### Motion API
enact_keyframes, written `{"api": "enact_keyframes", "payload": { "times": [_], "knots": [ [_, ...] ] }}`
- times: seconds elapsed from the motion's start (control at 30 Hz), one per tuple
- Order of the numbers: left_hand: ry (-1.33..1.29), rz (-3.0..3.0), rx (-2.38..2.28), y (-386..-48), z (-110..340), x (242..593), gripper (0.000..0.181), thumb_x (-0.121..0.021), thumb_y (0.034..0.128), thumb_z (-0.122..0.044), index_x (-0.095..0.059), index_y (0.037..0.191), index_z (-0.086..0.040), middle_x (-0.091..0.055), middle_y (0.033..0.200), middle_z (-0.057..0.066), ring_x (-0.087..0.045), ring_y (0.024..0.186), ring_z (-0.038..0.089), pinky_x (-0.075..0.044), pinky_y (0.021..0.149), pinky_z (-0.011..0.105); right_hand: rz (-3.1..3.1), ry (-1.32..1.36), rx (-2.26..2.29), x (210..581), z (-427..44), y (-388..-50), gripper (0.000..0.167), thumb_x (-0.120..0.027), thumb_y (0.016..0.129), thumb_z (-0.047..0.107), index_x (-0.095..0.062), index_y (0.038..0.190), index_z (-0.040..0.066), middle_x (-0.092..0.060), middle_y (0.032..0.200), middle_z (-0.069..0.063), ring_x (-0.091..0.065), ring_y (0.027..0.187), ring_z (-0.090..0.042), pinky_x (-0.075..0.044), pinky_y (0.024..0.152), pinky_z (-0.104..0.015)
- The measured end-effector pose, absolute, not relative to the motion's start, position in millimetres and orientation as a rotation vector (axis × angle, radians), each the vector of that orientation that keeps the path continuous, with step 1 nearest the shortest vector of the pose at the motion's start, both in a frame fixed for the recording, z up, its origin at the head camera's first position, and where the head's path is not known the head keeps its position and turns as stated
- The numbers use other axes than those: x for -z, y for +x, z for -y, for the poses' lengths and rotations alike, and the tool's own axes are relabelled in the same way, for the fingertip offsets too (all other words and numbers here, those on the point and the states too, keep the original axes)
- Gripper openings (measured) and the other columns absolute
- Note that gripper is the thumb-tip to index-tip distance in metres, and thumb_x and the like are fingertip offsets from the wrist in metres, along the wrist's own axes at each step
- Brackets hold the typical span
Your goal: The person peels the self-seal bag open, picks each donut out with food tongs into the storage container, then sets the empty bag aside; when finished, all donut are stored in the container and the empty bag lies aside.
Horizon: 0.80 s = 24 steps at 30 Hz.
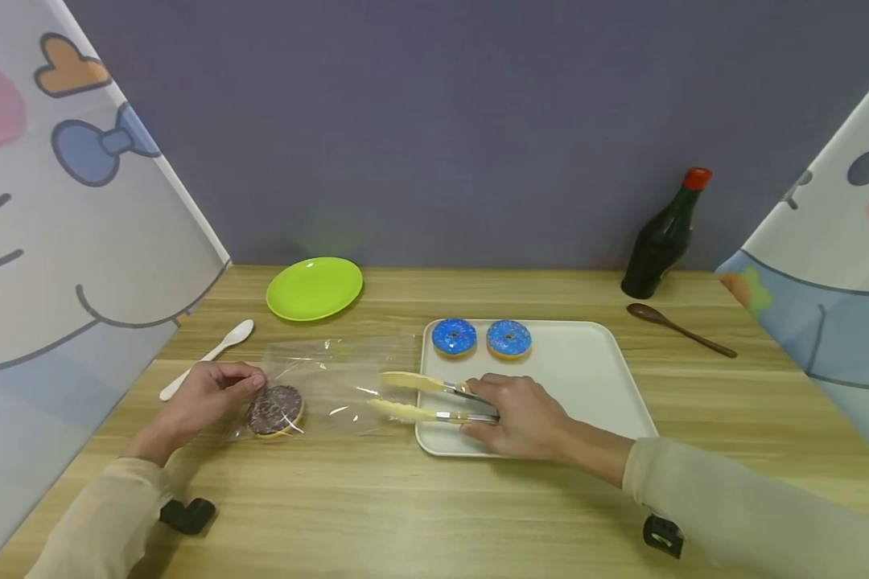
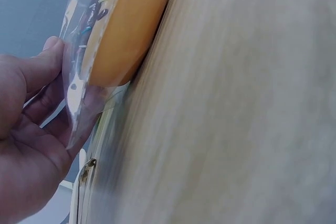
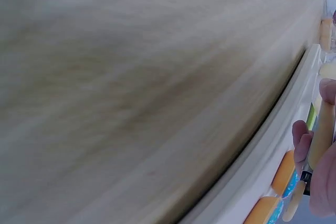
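Observation:
At the left, my left hand (image 1: 210, 400) pinches the end of a clear plastic bag (image 1: 326, 374) between thumb and fingers. Inside that end of the bag lies a chocolate doughnut (image 1: 273, 410) with sprinkles; its tan underside shows in the left wrist view. My right hand (image 1: 520, 416) grips a pair of tongs (image 1: 405, 411) with pale yellow tips and metal arms. The tips stand apart, pointing left at the other end of the bag, with nothing between them. Whether they are inside the bag I cannot tell. Two blue doughnuts (image 1: 454, 337) sit on a white tray (image 1: 586, 378), behind the tongs.
A green plate (image 1: 315, 289) stands at the back left. Beside my left hand lies a white spoon (image 1: 217, 351). A dark bottle with a red cap (image 1: 659, 245) and a brown wooden spoon (image 1: 677, 328) are at the back right. A grey wall borders the table's back.

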<state>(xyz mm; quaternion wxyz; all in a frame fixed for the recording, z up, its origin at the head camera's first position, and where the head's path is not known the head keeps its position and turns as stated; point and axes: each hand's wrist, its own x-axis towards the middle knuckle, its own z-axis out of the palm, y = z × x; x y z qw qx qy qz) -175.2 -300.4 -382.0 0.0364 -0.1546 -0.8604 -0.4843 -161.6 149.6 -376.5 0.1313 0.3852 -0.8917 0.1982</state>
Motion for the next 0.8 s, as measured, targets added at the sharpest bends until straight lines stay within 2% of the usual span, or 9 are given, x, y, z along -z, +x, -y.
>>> {"api": "enact_keyframes", "payload": {
  "times": [0.33,0.63,0.8],
  "knots": [
    [-0.456,2.647,1.468,-174.5,299.6,379.2,0.015,-0.062,0.091,-0.001,-0.066,0.094,0.013,-0.069,0.089,-0.001,-0.063,0.079,0.004,-0.052,0.068,0.018,2.568,1.178,-0.506,372.1,-121.5,-176.4,0.047,-0.075,0.077,0.039,-0.066,0.11,0.006,-0.065,0.093,0.0,-0.061,0.075,-0.012,-0.052,0.061,-0.03],
    [-0.479,2.625,1.513,-174.7,298.1,382.9,0.014,-0.061,0.0907,0.001,-0.066,0.092,0.014,-0.069,0.087,-0.003,-0.063,0.079,0.004,-0.052,0.069,0.019,2.679,1.252,-0.483,371.3,-96.5,-180.2,0.052,-0.07,0.08,0.043,-0.064,0.118,0.008,-0.064,0.095,0.003,-0.058,0.071,-0.009,-0.051,0.059,-0.029],
    [-0.463,2.626,1.486,-175.4,298.3,382.8,0.012,-0.061,0.0904,0.001,-0.067,0.092,0.012,-0.069,0.086,-0.003,-0.063,0.078,0.004,-0.052,0.068,0.019,2.691,1.29,-0.47,370.5,-83.8,-184.0,0.056,-0.07,0.08,0.045,-0.063,0.121,0.007,-0.064,0.105,0.0,-0.062,0.086,-0.013,-0.053,0.066,-0.03]
  ]
}}
